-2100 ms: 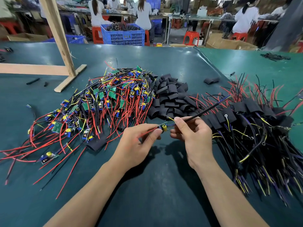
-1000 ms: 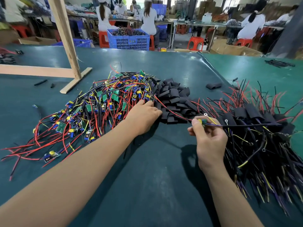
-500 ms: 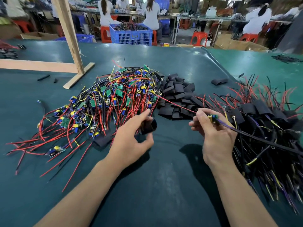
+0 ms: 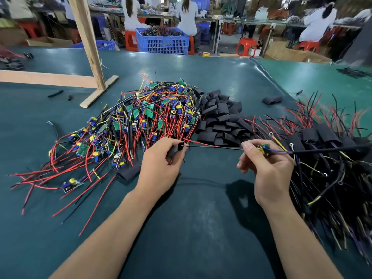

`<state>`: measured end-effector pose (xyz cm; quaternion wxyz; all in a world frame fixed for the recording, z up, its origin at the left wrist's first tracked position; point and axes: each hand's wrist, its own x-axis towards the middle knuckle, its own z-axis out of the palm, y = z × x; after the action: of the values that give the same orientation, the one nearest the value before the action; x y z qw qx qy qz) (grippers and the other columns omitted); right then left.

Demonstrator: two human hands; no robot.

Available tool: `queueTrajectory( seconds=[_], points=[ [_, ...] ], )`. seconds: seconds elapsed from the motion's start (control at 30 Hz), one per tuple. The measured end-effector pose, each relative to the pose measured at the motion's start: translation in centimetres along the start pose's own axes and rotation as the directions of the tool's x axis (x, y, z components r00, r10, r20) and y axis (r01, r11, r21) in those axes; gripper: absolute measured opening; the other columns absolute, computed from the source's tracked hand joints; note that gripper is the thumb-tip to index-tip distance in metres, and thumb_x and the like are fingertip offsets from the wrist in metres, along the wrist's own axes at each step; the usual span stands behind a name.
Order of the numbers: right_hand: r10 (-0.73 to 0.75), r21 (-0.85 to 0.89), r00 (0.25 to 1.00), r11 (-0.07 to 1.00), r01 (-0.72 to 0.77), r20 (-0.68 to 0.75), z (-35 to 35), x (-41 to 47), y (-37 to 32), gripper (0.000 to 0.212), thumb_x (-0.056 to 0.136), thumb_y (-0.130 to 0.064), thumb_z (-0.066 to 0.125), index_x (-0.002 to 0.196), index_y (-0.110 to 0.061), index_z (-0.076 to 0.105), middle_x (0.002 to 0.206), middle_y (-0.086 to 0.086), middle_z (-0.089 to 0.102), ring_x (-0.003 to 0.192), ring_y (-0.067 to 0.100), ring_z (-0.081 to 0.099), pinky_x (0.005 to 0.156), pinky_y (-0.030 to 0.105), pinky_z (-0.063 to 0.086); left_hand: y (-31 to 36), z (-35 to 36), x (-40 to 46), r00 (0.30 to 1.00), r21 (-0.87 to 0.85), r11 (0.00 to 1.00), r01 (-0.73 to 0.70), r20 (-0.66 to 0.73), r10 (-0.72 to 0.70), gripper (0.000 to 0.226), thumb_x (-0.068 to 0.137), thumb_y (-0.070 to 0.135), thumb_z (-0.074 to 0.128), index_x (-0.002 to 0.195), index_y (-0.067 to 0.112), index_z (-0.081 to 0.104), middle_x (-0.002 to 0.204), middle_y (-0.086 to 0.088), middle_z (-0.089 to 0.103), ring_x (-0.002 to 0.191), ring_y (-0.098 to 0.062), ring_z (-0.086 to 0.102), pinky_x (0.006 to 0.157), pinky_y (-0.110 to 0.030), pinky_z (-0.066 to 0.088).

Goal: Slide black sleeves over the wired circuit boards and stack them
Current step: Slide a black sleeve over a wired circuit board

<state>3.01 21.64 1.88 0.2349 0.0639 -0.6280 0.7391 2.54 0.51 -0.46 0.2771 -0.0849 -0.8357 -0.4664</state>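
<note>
Your left hand [image 4: 161, 166] grips a black sleeve [image 4: 176, 151] with a red and a black lead entering its mouth, your right hand [image 4: 265, 168] pinches the green circuit board [image 4: 263, 148] above the green table [image 4: 191, 228], and no readable writing shows anywhere.

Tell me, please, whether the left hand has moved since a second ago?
Yes: the left hand has drawn back from the pile of loose sleeves toward the person, now gripping one sleeve.
</note>
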Motion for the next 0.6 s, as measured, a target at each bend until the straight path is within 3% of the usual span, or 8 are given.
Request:
queueTrajectory(
  seconds=[0.1, 0.2, 0.6],
  points=[
    [0.022, 0.085, 1.0, 0.996, -0.024, 0.018, 0.02, -0.09, -0.2, 0.013, 0.084, -0.01, 0.065, 0.071, -0.013, 0.067, 0.051, 0.007, 0.057, 0.042, 0.025, 0.052, 0.045, 0.025, 0.042, 0.09, -0.07, 0.04, 0.998, 0.01, 0.999, 0.033, -0.057, -0.032, 0.035, 0.087, 0.029, 0.073, 0.068, 0.014, 0.049, 0.058, 0.005, 0.038, 0.055, -0.012, 0.036, 0.051, -0.022, 0.035],
    [0.024, 0.104, 0.999, 0.994, -0.027, 0.031, -0.12, -0.04, -0.42, 0.013, 0.084, -0.009, 0.064, 0.072, -0.012, 0.066, 0.05, 0.008, 0.057, 0.041, 0.026, 0.052, 0.045, 0.024, 0.041, 0.19, -0.21, 0.04, 0.996, 0.023, 0.999, 0.039, -0.079, -0.037, 0.051, 0.085, 0.033, 0.076, 0.061, 0.02, 0.033, 0.052, 0.007, 0.027, 0.052, -0.011, 0.028, 0.049, -0.017, 0.027],
    [-0.007, -0.012, 0.993, 1.0, 0.008, 0.119, 0.54, -0.84, -0.07, 0.009, 0.085, -0.007, 0.063, 0.077, -0.002, 0.062, 0.05, 0.008, 0.057, 0.042, 0.022, 0.053, 0.044, 0.026, 0.043, -0.12, -0.3, 0.22, 0.993, 0.141, 0.99, -0.008, -0.118, 0.025, 0.048, 0.088, 0.019, 0.073, 0.061, 0.011, 0.035, 0.054, 0.006, 0.024, 0.054, -0.015, 0.023, 0.051, -0.028, 0.028]
  ],
)
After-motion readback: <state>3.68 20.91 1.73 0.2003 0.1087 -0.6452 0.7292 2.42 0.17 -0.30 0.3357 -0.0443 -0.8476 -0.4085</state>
